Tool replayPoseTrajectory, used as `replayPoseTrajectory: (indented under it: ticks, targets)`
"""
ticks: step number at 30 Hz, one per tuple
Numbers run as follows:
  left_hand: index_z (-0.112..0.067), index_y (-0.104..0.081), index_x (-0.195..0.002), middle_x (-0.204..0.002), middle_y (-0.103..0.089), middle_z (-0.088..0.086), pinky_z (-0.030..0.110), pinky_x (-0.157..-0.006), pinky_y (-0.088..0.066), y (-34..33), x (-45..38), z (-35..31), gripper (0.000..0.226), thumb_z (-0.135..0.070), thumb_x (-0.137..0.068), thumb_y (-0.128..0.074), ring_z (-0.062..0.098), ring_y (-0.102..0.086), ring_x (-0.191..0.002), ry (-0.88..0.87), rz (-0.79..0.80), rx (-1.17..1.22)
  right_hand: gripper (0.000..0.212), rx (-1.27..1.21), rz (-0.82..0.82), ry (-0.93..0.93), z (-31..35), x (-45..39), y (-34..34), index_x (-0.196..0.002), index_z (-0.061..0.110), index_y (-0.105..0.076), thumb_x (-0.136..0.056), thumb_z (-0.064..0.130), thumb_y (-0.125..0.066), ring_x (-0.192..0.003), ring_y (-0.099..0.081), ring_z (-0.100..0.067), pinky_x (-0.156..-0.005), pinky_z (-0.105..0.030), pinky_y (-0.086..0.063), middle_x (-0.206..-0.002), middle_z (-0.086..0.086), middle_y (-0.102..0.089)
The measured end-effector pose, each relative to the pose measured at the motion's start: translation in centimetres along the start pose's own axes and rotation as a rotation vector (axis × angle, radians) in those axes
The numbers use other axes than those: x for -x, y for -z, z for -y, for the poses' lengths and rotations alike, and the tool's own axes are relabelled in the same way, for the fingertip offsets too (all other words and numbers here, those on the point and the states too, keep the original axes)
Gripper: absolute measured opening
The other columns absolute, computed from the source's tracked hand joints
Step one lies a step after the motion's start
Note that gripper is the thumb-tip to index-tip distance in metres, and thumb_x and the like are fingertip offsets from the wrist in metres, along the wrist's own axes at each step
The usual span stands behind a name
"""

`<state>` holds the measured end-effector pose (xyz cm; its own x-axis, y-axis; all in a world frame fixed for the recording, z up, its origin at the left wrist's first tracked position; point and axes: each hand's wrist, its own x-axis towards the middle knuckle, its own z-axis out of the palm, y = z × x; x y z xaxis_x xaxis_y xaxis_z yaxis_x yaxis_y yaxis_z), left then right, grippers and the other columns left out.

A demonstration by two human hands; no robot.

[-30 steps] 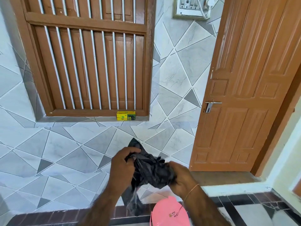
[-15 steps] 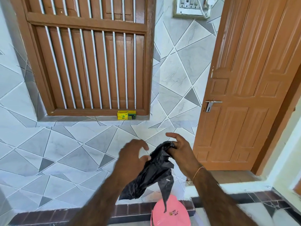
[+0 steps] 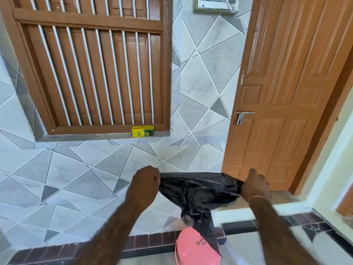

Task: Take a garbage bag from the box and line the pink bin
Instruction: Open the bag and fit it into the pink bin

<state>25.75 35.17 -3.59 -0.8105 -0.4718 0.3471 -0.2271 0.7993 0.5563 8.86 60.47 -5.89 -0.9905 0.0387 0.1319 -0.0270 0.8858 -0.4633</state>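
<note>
The pink bin (image 3: 193, 249) sat nearest of all, low at the bottom edge of the view, just right of centre and directly beneath the hands; only its rounded pink surface with a small printed label showed, so whether its mouth faced up could not be told. The black garbage bag (image 3: 198, 190) hung right above it, its crumpled tail drooping down over the bin's right side, seemingly brushing it. The bag's top edge ran left to right, stretched fairly taut between the two hands, and the film looked thin, glossy and heavily creased, gathered to a bunch below. The left hand (image 3: 146, 180) was curled into a fist gripping the bag's left corner; the right hand (image 3: 255, 185) had its fingers closed round the right corner, thumb raised. Both hands stood about equally far from the bin, so the coming move would likely be straight down, once the mouth was worked open. Farther off, on the sill under the wooden barred window (image 3: 91, 64), stood the yellow box (image 3: 142, 131), well apart from the hands, with the brown door (image 3: 286, 92) at the right
</note>
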Motion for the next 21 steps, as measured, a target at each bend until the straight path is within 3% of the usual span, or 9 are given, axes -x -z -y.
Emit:
replayPoseTrajectory:
  ticks: [3, 7, 8, 10, 13, 15, 17, 19, 21]
  targets:
    - [-0.015, -0.068, -0.086, -0.093, -0.064, 0.002, 0.028, -0.084, -0.049, -0.8, -0.1, -0.7, 0.029, 0.008, -0.082, -0.050, 0.020, -0.059, -0.086, 0.073, 0.002, 0.088, 0.057, 0.021, -0.277, 0.036, 1.4, 1.6, 0.2, -0.128, 0.007, -0.043, -0.075, -0.006, -0.060, -0.116, -0.043, -0.046, -0.091, -0.055, -0.047, -0.128, -0.024, -0.046]
    - [-0.021, -0.066, -0.084, -0.092, -0.066, -0.002, 0.028, -0.080, -0.049, -1.6, -0.2, -2.1, 0.016, -0.010, -0.086, -0.054, 0.018, -0.060, -0.083, 0.146, -0.197, 0.240, 0.056, -0.232, -0.644, 0.493, 6.0, 6.3, 1.2, -0.117, 0.004, -0.058, -0.064, -0.013, -0.060, -0.109, -0.046, -0.034, -0.086, -0.048, -0.044, -0.119, -0.021, -0.055]
    - [-0.022, -0.065, -0.086, -0.091, -0.065, -0.004, 0.026, -0.078, -0.048, -1.7, -0.3, -2.2, 0.009, -0.015, -0.085, -0.060, 0.016, -0.060, -0.082, 0.145, -0.237, 0.265, 0.046, -0.358, -0.627, 0.629, 6.8, 7.3, 0.9, -0.109, 0.004, -0.062, -0.066, -0.012, -0.059, -0.102, -0.048, -0.028, -0.084, -0.041, -0.044, -0.110, -0.018, -0.060]
    - [-0.023, -0.063, -0.088, -0.090, -0.061, -0.008, 0.021, -0.078, -0.044, -1.9, -0.4, -2.4, 0.012, -0.014, -0.081, -0.068, 0.011, -0.058, -0.083, 0.110, -0.269, 0.315, 0.025, -0.554, -0.330, 0.866, 8.0, 9.4, 0.0, -0.088, 0.010, -0.064, -0.073, -0.003, -0.050, -0.084, -0.053, -0.022, -0.075, -0.034, -0.043, -0.087, -0.010, -0.065]
    - [-0.022, -0.063, -0.093, -0.093, -0.057, -0.012, 0.014, -0.082, -0.038, -1.3, -0.3, -2.2, 0.022, -0.005, -0.082, -0.066, 0.007, -0.053, -0.088, -0.015, -0.251, 0.297, 0.025, -0.411, 0.160, 0.796, 7.1, 8.1, -4.0, -0.082, 0.014, -0.069, -0.078, 0.014, -0.044, -0.075, -0.064, -0.021, -0.072, -0.031, -0.051, -0.081, -0.007, -0.072]
    - [-0.019, -0.064, -0.101, -0.101, -0.056, -0.009, 0.014, -0.087, -0.037, -0.5, -0.2, -0.6, 0.028, 0.001, -0.081, -0.062, 0.007, -0.051, -0.093, -0.197, -0.195, 0.163, 0.028, -0.014, 0.227, 0.591, 4.5, 4.4, -6.4, -0.093, 0.014, -0.072, -0.086, 0.027, -0.048, -0.083, -0.070, -0.025, -0.077, -0.034, -0.055, -0.090, -0.008, -0.075]
    - [-0.024, -0.059, -0.116, -0.113, -0.052, -0.007, 0.022, -0.091, -0.043, -0.5, 0.4, 2.6, 0.039, -0.005, -0.082, -0.060, 0.012, -0.049, -0.103, -0.320, 0.026, -0.136, 0.029, 0.307, 0.229, 0.425, 1.0, 1.5, -7.5, -0.102, 0.015, -0.072, -0.091, 0.027, -0.049, -0.089, -0.072, -0.023, -0.080, -0.033, -0.057, -0.098, -0.006, -0.076]
    - [-0.028, -0.048, -0.128, -0.123, -0.045, -0.005, 0.037, -0.091, -0.049, -1.3, 1.4, 6.0, 0.048, -0.018, -0.084, -0.062, 0.018, -0.048, -0.112, -0.262, 0.312, -0.457, 0.026, 0.440, 0.259, 0.390, -1.4, 0.4, -7.8, -0.104, 0.018, -0.073, -0.091, 0.026, -0.052, -0.093, -0.071, -0.020, -0.083, -0.031, -0.056, -0.103, -0.003, -0.076]
    - [-0.027, -0.043, -0.131, -0.124, -0.044, -0.001, 0.044, -0.090, -0.051, -1.4, 1.9, 7.8, 0.050, -0.019, -0.085, -0.060, 0.024, -0.050, -0.112, -0.140, 0.439, -0.598, 0.027, 0.433, 0.306, 0.396, -2.0, 0.4, -7.8, -0.104, 0.021, -0.072, -0.086, 0.036, -0.058, -0.096, -0.071, -0.019, -0.085, -0.029, -0.055, -0.106, 0.000, -0.075]
